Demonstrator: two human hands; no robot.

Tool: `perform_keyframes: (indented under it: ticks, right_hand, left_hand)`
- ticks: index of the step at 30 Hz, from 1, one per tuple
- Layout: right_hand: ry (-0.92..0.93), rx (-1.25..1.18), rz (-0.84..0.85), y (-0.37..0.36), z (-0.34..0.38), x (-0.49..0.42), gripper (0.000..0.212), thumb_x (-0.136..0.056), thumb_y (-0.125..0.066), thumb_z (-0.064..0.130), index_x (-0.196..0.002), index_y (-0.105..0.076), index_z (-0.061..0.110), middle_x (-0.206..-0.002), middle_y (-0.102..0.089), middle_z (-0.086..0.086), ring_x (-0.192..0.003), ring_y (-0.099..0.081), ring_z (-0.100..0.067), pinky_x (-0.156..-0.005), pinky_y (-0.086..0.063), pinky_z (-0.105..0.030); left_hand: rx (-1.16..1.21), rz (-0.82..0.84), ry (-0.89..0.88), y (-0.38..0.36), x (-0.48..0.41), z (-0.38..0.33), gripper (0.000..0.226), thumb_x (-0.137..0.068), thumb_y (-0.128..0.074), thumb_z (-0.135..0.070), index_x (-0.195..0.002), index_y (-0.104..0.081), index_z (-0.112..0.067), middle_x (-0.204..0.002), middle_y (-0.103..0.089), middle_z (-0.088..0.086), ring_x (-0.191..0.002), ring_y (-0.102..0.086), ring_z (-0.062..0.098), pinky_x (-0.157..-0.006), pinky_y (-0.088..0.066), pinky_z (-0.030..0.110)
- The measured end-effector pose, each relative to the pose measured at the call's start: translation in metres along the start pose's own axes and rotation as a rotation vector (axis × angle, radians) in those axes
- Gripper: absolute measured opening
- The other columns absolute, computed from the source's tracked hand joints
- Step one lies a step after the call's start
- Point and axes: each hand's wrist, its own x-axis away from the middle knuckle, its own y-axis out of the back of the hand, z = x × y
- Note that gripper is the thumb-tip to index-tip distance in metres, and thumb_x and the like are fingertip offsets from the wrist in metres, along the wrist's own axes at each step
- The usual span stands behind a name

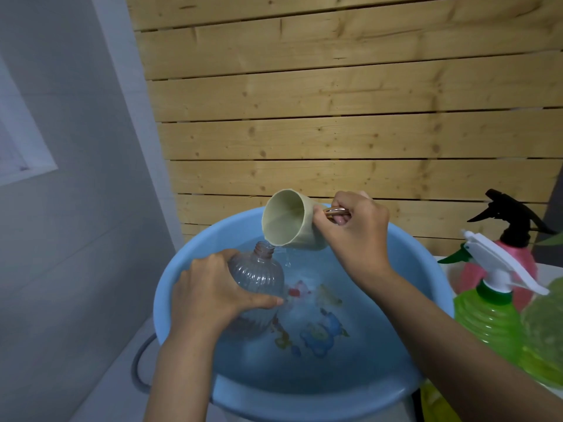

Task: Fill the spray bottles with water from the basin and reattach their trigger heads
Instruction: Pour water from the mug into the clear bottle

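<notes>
Head view: the left hand (213,296) wraps around a clear ribbed bottle (259,275), fingers and thumb curled on its body. The bottle stands in the blue basin (166,300), tilted a little, with its base in the water (350,278) and its open threaded neck up; it has no trigger head on. The right hand (356,229) grips the metal handle (336,212) of a pale cup (289,220), fingers closed round it. The cup is tipped far over, mouth toward the camera, its lip just above the bottle's neck, and a thin stream runs from it, some falling beside the neck into the basin. Coloured cartoon prints show on the basin floor through the water.

To the right, outside the basin, a green bottle (484,318) carries a white head (493,254), and behind it a pink bottle (527,263) carries a black head (511,214). A slatted wood wall (335,117) stands behind.
</notes>
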Motion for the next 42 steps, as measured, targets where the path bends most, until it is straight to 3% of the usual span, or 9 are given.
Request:
perform_keyframes:
  ticks: [3, 7, 13, 17, 21, 26, 31, 39, 42]
  right_hand:
    - [0.018, -0.001, -0.001, -0.0007, 0.0011, 0.0002, 0.041, -0.074, -0.070, 0.014, -0.052, -0.035, 0.012, -0.047, -0.029, 0.012, -0.059, -0.033, -0.017, -0.054, -0.025, -0.028]
    - [0.035, -0.003, -0.004, -0.0012, 0.0016, 0.0007, 0.039, -0.074, -0.068, 0.016, -0.052, -0.036, 0.010, -0.047, -0.029, 0.011, -0.058, -0.031, -0.017, -0.058, -0.033, -0.033]
    - [0.033, 0.017, -0.008, -0.0016, 0.0001, 0.0009, 0.038, -0.075, -0.070, 0.015, -0.052, -0.040, 0.005, -0.047, -0.034, 0.006, -0.059, -0.035, -0.018, -0.055, -0.028, -0.030]
    - [0.024, 0.024, -0.020, -0.0019, -0.0001, 0.0011, 0.038, -0.074, -0.069, 0.016, -0.052, -0.040, 0.006, -0.047, -0.035, 0.004, -0.059, -0.036, -0.019, -0.055, -0.024, -0.027]
    - [0.034, 0.015, -0.024, -0.0010, 0.0013, 0.0016, 0.039, -0.075, -0.066, 0.017, -0.053, -0.035, 0.013, -0.048, -0.033, 0.006, -0.060, -0.033, -0.018, -0.059, -0.027, -0.028]
    - [0.051, 0.015, -0.034, -0.0005, 0.0015, 0.0015, 0.040, -0.075, -0.066, 0.017, -0.055, -0.031, 0.017, -0.048, -0.031, 0.008, -0.060, -0.032, -0.016, -0.061, -0.027, -0.028]
    - [0.064, 0.020, -0.047, -0.0003, 0.0004, 0.0015, 0.039, -0.076, -0.067, 0.016, -0.055, -0.034, 0.017, -0.050, -0.032, 0.010, -0.061, -0.032, -0.013, -0.063, -0.025, -0.026]
    - [0.069, 0.016, -0.061, 0.0003, 0.0012, 0.0009, 0.038, -0.076, -0.066, 0.017, -0.055, -0.035, 0.016, -0.049, -0.033, 0.009, -0.060, -0.032, -0.014, -0.064, -0.026, -0.027]
    - [0.075, 0.017, -0.066, 0.0002, 0.0009, 0.0007, 0.039, -0.076, -0.066, 0.017, -0.054, -0.034, 0.016, -0.050, -0.032, 0.009, -0.059, -0.031, -0.014, -0.063, -0.026, -0.027]
  left_hand:
    - [0.006, 0.002, 0.004, 0.0002, 0.0002, 0.0001, 0.073, -0.033, -0.080, -0.071, -0.092, -0.064, -0.032, -0.072, -0.055, -0.017, -0.083, -0.056, 0.016, -0.066, -0.042, 0.029]
    - [0.001, 0.007, -0.002, 0.0002, 0.0004, 0.0002, 0.072, -0.034, -0.081, -0.070, -0.091, -0.064, -0.030, -0.073, -0.056, -0.017, -0.075, -0.048, 0.013, -0.065, -0.040, 0.028]
    - [-0.010, 0.018, -0.002, 0.0006, 0.0008, -0.0005, 0.073, -0.033, -0.081, -0.071, -0.093, -0.064, -0.032, -0.076, -0.057, -0.016, -0.091, -0.060, 0.017, -0.067, -0.042, 0.029]
    - [-0.012, 0.014, 0.003, 0.0004, -0.0004, 0.0002, 0.075, -0.033, -0.079, -0.072, -0.093, -0.065, -0.030, -0.076, -0.060, -0.014, -0.076, -0.050, 0.014, -0.066, -0.043, 0.029]
    - [-0.011, 0.016, 0.003, -0.0002, -0.0005, 0.0007, 0.074, -0.032, -0.079, -0.073, -0.092, -0.065, -0.031, -0.074, -0.057, -0.016, -0.075, -0.048, 0.012, -0.065, -0.040, 0.028]
    - [-0.017, 0.023, -0.004, -0.0004, -0.0003, 0.0002, 0.074, -0.033, -0.080, -0.072, -0.094, -0.064, -0.032, -0.076, -0.055, -0.017, -0.091, -0.059, 0.017, -0.067, -0.039, 0.028]
    - [-0.018, 0.031, -0.009, -0.0005, -0.0003, 0.0000, 0.073, -0.034, -0.081, -0.071, -0.095, -0.064, -0.034, -0.075, -0.054, -0.018, -0.095, -0.060, 0.016, -0.067, -0.038, 0.027]
    - [-0.016, 0.035, -0.008, -0.0009, 0.0000, 0.0007, 0.074, -0.034, -0.081, -0.070, -0.096, -0.064, -0.034, -0.078, -0.056, -0.017, -0.093, -0.060, 0.016, -0.067, -0.040, 0.027]
    - [-0.001, 0.032, -0.009, -0.0011, -0.0005, 0.0010, 0.071, -0.033, -0.081, -0.070, -0.091, -0.064, -0.033, -0.075, -0.057, -0.018, -0.083, -0.055, 0.014, -0.066, -0.041, 0.028]
